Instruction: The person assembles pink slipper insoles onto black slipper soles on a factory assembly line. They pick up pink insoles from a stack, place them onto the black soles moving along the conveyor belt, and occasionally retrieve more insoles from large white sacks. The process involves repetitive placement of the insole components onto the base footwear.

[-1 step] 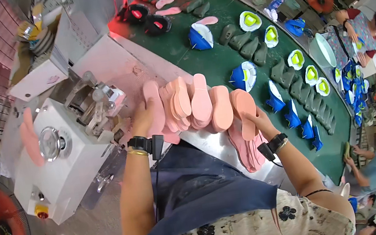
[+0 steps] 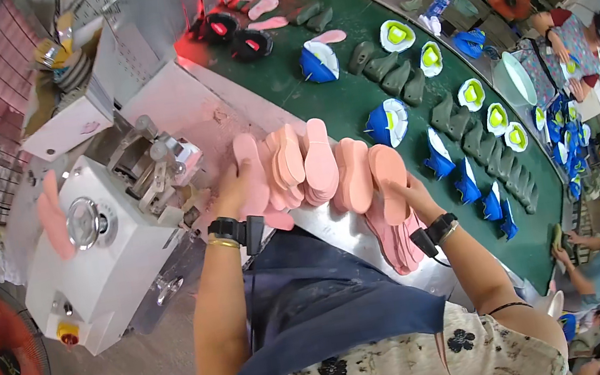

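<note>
Green worktable (image 2: 338, 107) fills the far right. Left hand (image 2: 233, 188) grips the left end of the pink insole row (image 2: 321, 167); right hand (image 2: 416, 198) grips the right end.

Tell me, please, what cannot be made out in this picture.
All in the head view:
Left hand: partly hidden behind the row's leftmost insole.
Right hand: partly hidden behind the row's rightmost insole.
Pink insole stacks: counts unclear, as the insoles overlap.
Blue bottle: label too small to read.
Patterned top: cut off by the lower edge.
</note>
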A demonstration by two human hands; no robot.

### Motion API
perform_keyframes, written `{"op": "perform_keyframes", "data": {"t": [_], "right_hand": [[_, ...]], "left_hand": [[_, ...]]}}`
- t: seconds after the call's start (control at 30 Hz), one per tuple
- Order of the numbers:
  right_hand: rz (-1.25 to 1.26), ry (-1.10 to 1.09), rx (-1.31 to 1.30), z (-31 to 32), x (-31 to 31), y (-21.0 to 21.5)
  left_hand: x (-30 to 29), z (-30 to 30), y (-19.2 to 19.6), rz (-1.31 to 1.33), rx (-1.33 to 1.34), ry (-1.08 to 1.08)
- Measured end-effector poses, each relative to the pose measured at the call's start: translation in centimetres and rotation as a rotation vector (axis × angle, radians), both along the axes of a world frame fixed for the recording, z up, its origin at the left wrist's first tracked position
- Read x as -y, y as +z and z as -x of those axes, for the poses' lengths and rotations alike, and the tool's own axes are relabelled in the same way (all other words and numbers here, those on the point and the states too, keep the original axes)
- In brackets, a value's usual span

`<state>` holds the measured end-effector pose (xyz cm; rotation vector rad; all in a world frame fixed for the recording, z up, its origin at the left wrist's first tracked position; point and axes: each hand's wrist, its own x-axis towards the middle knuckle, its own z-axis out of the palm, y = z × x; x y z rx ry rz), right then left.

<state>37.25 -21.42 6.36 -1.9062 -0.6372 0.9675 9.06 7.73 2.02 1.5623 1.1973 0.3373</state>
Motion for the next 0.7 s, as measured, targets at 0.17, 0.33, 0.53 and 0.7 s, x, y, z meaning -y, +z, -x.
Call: {"op": "perform_keyframes", "data": {"t": [0.17,0.33,0.53,0.7], "right_hand": [[-0.066,-0.036,-0.169,3.3,2.2,1.0],[-0.099,-0.017,-0.241,4.0,0.7,3.4],[-0.357,-0.069,-0.662,2.3,5.0,8.1],[-0.447,0.44,-0.34,4.6,-1.4,13.6]], "left_hand": [[2.8,-2.2,-0.7,-0.129,-0.009,-0.054],[-2.7,4.7,-12.4,-0.716,-0.242,-0.163],[10.7,0.5,7.7,-0.589,0.265,0.067],[17.5,0.0,14.5,0.452,0.367,-0.25]]}}
